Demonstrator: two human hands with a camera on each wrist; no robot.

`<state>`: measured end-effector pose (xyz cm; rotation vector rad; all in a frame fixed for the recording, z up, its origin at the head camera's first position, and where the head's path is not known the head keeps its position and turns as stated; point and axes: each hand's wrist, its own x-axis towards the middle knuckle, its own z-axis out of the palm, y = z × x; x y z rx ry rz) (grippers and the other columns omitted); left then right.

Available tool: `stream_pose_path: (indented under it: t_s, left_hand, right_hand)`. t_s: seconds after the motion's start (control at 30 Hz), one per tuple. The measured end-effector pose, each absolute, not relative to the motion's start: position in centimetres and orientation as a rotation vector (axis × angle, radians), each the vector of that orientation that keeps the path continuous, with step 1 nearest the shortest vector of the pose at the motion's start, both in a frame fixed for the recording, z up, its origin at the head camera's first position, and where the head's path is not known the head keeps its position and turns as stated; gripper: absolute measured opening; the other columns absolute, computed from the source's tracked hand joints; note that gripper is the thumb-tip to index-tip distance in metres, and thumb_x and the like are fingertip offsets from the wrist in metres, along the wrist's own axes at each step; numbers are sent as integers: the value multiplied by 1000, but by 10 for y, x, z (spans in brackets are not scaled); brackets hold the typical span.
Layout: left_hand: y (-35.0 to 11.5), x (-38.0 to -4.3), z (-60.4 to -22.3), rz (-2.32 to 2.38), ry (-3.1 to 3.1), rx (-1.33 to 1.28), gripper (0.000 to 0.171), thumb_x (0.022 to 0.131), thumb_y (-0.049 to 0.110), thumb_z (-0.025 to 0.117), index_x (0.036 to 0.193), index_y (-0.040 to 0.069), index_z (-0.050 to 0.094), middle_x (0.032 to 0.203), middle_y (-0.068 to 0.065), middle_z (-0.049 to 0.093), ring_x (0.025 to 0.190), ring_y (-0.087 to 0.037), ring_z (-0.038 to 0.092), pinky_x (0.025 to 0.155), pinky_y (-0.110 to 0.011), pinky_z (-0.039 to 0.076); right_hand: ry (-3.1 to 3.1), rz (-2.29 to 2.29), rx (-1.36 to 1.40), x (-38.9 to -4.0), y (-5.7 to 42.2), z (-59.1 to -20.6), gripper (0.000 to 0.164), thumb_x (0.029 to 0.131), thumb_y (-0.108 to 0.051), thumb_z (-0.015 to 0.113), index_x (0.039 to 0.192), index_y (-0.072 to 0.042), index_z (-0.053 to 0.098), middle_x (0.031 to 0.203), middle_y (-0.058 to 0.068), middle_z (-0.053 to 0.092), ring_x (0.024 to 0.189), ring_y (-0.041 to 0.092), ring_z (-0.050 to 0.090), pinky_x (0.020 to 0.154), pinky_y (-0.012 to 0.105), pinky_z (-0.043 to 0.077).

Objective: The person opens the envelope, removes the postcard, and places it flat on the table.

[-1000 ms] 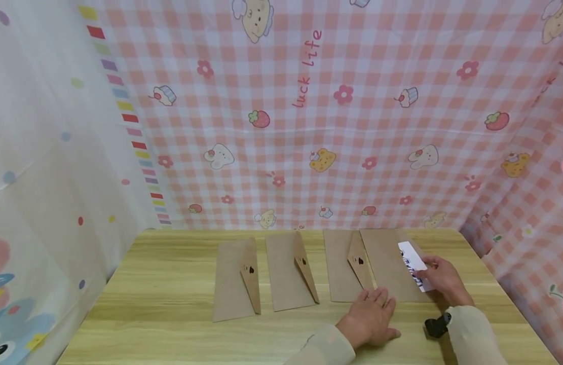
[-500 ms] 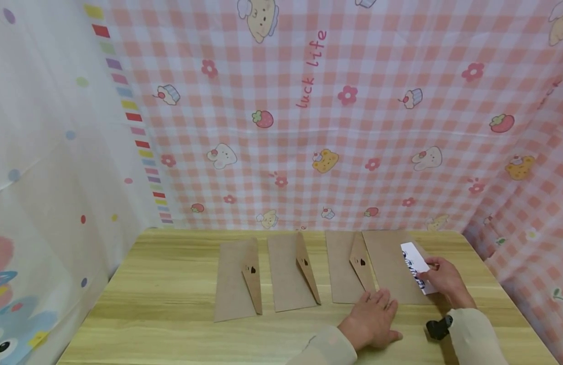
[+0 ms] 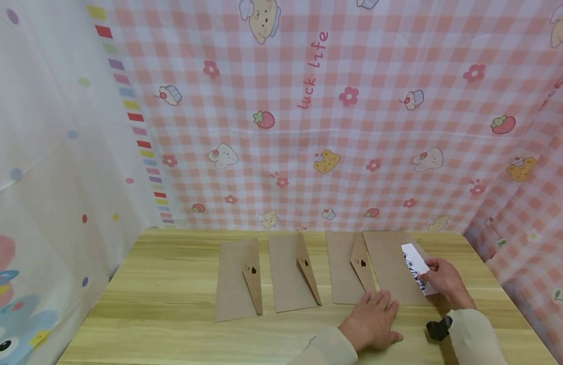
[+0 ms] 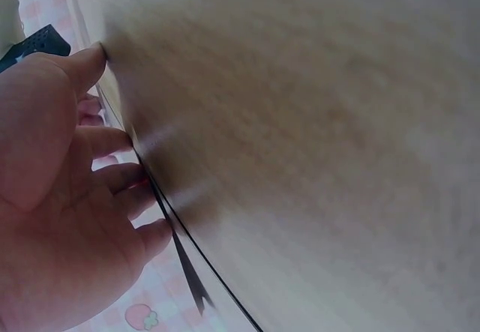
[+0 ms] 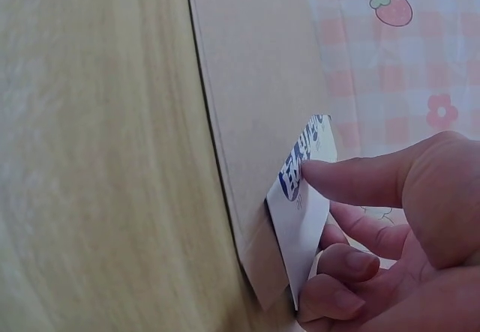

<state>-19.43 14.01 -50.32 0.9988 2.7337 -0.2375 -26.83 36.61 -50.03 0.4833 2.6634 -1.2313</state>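
My right hand [image 3: 445,283] pinches a white card [image 3: 415,263] with blue printing, its thumb [image 5: 349,178] on the printed face and the fingers behind. The card lies slanted over the right end of a brown paper envelope [image 3: 388,268], the rightmost on the table. In the head view I cannot tell whether any of the card is inside. My left hand [image 3: 372,319] rests palm down on the table, fingers extended. Its fingertips are at the near edge of the rightmost envelope and of the brown envelope [image 3: 342,274] beside it, which has a half-raised flap.
Two more brown envelopes, one mid-table [image 3: 286,276] and one farther left [image 3: 233,284], have flaps folded partway over with a dark heart mark. A black device [image 3: 438,329] sits at my right wrist. Checked curtain [image 3: 281,132] hangs behind the wooden table [image 3: 162,294].
The head view has shifted slightly. Both hands, the card and the envelopes keep nearly the same places on the table.
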Motion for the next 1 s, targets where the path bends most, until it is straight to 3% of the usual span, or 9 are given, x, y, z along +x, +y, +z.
stream_pose_path:
  t_s: [0.23, 0.47, 1.0]
  left_hand:
    - [140, -194, -503, -207, 2709, 983, 68, 96, 69, 37, 156, 39, 24, 162, 18, 18, 148, 1, 15, 120, -26, 18]
    - [140, -194, -502, -196, 2707, 986, 68, 96, 68, 37, 156, 39, 24, 162, 17, 18, 149, 0, 14, 120, -26, 18]
    - [140, -194, -501, -225, 2694, 978, 69, 96, 69, 34, 156, 40, 21, 163, 18, 14, 149, 1, 12, 120, -26, 17]
  right_hand:
    - [2692, -1211, 426, -267, 364, -498, 55, 94, -13, 56, 137, 15, 37, 130, 36, 44, 110, 43, 48, 94, 54, 45]
    - [2748, -1170, 384, -268, 364, -500, 56, 91, -16, 67, 131, 15, 42, 123, 37, 49, 105, 44, 51, 89, 53, 46]
    - [2740, -1170, 369, -267, 366, -495, 61, 88, -14, 68, 132, 18, 40, 129, 42, 44, 109, 48, 51, 91, 56, 46]
